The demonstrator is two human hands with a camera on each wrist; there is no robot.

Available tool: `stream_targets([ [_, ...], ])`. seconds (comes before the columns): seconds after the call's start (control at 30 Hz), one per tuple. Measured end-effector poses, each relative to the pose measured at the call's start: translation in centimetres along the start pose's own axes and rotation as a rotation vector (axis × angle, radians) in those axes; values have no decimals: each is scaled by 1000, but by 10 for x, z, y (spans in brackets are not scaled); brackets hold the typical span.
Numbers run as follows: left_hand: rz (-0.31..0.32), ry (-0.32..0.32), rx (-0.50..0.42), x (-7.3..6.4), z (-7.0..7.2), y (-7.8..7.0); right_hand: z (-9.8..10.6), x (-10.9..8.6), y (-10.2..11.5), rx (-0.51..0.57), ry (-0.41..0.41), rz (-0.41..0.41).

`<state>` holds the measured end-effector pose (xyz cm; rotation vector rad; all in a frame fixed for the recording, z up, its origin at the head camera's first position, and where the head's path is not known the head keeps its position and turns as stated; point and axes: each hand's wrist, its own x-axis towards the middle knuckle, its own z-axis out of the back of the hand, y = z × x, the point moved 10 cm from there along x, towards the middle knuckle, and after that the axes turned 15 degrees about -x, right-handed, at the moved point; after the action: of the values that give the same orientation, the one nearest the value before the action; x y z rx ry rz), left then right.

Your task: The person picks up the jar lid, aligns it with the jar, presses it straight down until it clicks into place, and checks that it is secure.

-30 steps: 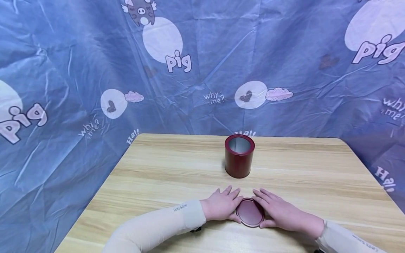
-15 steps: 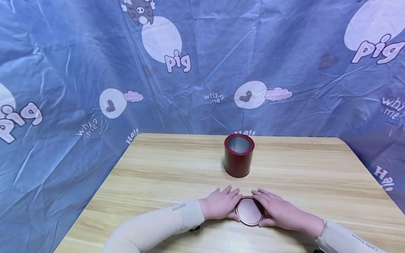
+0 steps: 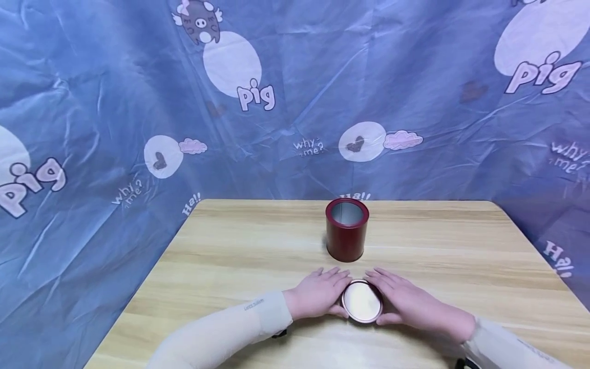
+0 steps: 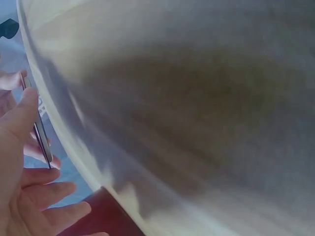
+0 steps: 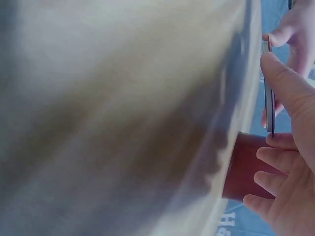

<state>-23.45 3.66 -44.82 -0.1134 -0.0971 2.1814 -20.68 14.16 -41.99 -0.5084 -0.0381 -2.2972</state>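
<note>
A round dark-red lid (image 3: 362, 302) with a raised rim is held between both hands, its face bright with reflected light. My left hand (image 3: 318, 294) holds its left edge with thumb and index finger, the other fingers spread forward. On the opposite edge, the thumb and index finger of my right hand (image 3: 412, 302) grip in the same way. Both wrist views show the lid (image 4: 43, 135) edge-on, off the table surface. Beyond the fingertips stands a dark-red tin can (image 3: 346, 241), upright and uncovered, with a silvery inside.
The light wood-grain table (image 3: 221, 246) reaches back to a blue printed cloth (image 3: 295, 92) hung behind and at the sides. Pale sleeves (image 3: 230, 325) cover both forearms.
Both hands and the lid have shifted slightly up and forward, closer to the can in the head view. The lid's face has gone from dark red to bright with glare. The can stays put.
</note>
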Motion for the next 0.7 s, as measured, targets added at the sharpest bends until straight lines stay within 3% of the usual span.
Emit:
stream_targets([
  [0.17,-41,-68,65,-4,18,-2,12,9,-2,14,9,7],
  [0.3,-67,-120,69,-6,40,-3,28,16,-7,-2,-49,15],
  [0.57,-51,-146,19,-5,75,6,62,34,-16,6,-143,59],
  [0.7,-49,-166,28,-6,92,10,76,46,-19,4,-139,73],
])
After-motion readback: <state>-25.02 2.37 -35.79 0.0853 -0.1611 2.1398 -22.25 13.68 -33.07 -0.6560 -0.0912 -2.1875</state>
